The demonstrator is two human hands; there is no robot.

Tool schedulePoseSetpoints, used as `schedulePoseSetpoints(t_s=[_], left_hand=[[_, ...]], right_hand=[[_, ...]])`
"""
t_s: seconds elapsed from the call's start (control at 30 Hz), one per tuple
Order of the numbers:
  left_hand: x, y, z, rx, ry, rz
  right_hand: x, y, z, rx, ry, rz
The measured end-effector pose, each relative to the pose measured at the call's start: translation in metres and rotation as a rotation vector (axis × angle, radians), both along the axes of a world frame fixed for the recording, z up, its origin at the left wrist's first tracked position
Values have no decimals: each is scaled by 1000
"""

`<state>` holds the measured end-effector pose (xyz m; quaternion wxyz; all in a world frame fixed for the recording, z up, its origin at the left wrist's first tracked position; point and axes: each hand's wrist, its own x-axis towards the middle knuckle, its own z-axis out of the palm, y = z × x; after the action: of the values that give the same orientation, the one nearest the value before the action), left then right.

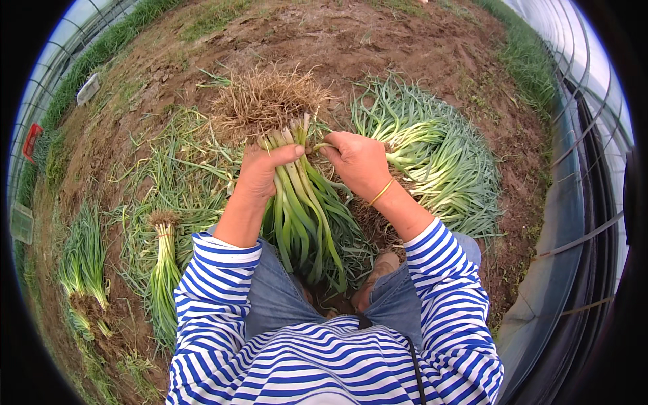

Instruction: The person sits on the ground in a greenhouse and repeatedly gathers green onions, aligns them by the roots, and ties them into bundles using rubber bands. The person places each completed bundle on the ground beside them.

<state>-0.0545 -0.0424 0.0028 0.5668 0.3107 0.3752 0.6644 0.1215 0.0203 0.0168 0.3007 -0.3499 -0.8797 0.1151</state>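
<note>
A thick bundle of green onions (293, 195) hangs before me, its brown roots (268, 101) pointing away from me and its leaves falling between my knees. My left hand (263, 167) is closed around its pale stems, with the thumb across the front. Just to the right, my right hand (357, 159) pinches a pale, thin strand (321, 146) beside the stems. Whether that strand is a peeled leaf or a thin stalk is unclear. Around my right wrist sits a yellow band (381, 192).
A large heap of green onions (445, 157) lies on the soil to the right. Loose leaves (172, 152) litter the left. A tied bunch (166, 258) and further onions (83, 258) lie beyond my left arm. A red plastic object (32, 143) stands far left; plastic sheeting (552, 243) borders the right.
</note>
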Motion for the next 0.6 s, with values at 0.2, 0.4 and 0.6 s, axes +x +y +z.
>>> schedulePoseSetpoints(t_s=[0.2, 0.4, 0.6], left_hand=[[-18, -8, 9, 94, -74, 41], [-41, 7, -5, 163, -254, 33], [-37, 7, -6, 196, -246, 93]], right_hand=[[-8, 49, 35, -352, 666, -23], [-30, 70, 16, -233, 327, -179], [-89, -22, 33, -36, 578, 243]])
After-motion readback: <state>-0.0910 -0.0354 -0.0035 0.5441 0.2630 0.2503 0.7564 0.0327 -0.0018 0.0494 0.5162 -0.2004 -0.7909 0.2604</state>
